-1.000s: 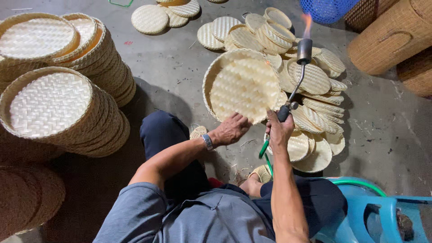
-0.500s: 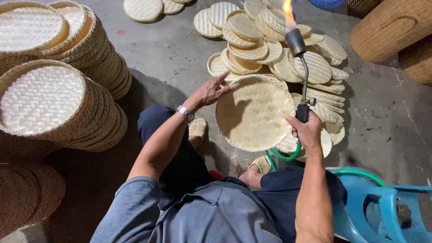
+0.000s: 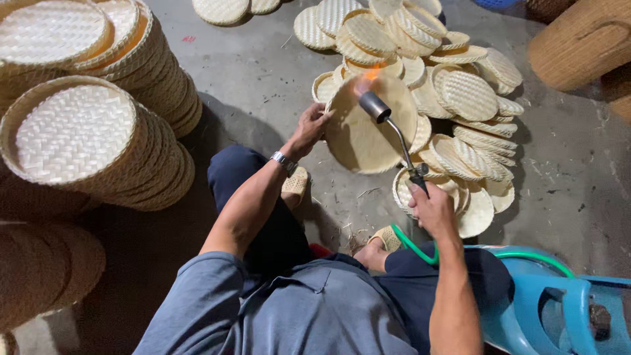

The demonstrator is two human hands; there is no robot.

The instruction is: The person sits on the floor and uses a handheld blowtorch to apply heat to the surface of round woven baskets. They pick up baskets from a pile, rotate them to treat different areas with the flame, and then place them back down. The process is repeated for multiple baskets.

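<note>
Round woven bamboo tray (image 3: 368, 131) tilted on edge; lit gas torch (image 3: 389, 129) flaming at tray's upper rim.

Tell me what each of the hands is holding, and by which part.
The left hand grips the round woven tray by its left rim, tilted up. The right hand holds the gas torch by its handle, with the flame at the tray.

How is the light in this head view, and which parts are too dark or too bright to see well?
Head view: even overhead light on the concrete floor; flame at the torch tip glows, slightly blown out; the stacked trays cast a deep shadow at lower left; the tilted tray in the left hand is sharp.
</note>
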